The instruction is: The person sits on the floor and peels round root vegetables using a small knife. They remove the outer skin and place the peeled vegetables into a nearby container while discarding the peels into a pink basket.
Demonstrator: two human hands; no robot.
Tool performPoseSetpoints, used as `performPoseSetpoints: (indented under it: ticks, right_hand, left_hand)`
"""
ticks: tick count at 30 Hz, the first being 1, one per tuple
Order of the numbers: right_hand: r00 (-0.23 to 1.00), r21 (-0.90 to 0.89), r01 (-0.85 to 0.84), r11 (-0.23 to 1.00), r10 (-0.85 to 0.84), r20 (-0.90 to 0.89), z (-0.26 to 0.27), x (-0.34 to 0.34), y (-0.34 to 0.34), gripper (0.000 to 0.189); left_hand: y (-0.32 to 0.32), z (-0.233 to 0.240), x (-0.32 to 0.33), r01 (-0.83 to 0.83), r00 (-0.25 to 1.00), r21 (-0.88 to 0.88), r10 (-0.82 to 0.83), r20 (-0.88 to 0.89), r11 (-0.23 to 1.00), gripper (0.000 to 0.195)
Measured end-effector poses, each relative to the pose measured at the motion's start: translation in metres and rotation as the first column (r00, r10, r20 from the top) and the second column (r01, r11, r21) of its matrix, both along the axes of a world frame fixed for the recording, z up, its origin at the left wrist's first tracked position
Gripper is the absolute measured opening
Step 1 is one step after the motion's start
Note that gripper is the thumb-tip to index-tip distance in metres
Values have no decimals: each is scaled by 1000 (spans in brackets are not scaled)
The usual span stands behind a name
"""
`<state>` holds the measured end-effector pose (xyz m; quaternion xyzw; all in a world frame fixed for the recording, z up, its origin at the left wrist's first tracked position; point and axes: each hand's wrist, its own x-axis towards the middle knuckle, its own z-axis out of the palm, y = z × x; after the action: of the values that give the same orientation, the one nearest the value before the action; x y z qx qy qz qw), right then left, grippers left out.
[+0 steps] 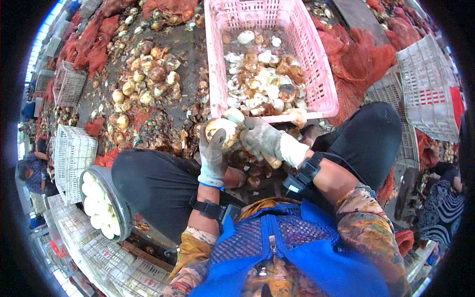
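My left hand [213, 150], in a grey-and-white work glove, grips a partly peeled onion [222, 130] with brown patches of skin. The gloved right hand [261, 138] is closed against the onion's right side. Below its palm sticks out a pale wooden handle [272, 160], apparently of a small tool; its working end is hidden. A pale rounded piece [233, 114], peel or another onion, shows just above the held one. Both hands are at the near edge of a pink plastic crate [274, 118], which holds onion peelings and pale onion pieces [265, 87].
Unpeeled onions [148, 76] lie heaped on the floor to the left. A bucket [128, 219] of peeled onions stands beside my left knee. Red mesh sacks [352, 63] and white plastic crates [426, 87] are to the right. People [31, 172] sit at both sides.
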<state>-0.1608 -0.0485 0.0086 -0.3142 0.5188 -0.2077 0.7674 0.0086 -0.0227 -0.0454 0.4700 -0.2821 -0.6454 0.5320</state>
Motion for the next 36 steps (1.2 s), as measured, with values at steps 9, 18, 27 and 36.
performPoseSetpoints:
  ticks: [9,18,27,36]
  right_hand:
    - [838,162,402,901,-434,332,9,-33,-5,20]
    - [982,-298,187,936,-179,53,-10,-13,18,10]
    - [995,-411,101,906,-97,31,-4,-8,11,25]
    - [882,443,228,867,-376,283,-25,-23,34,39]
  left_hand:
    - [3,21,10,191,532,-4,-107,-840,982,79]
    - [1,16,-10,53,729,114,40,-683,992,66]
    - [13,45,-28,149,649,-381,200,734,912,58]
    - [2,11,-1,-101,979,228,138,-149,968,46]
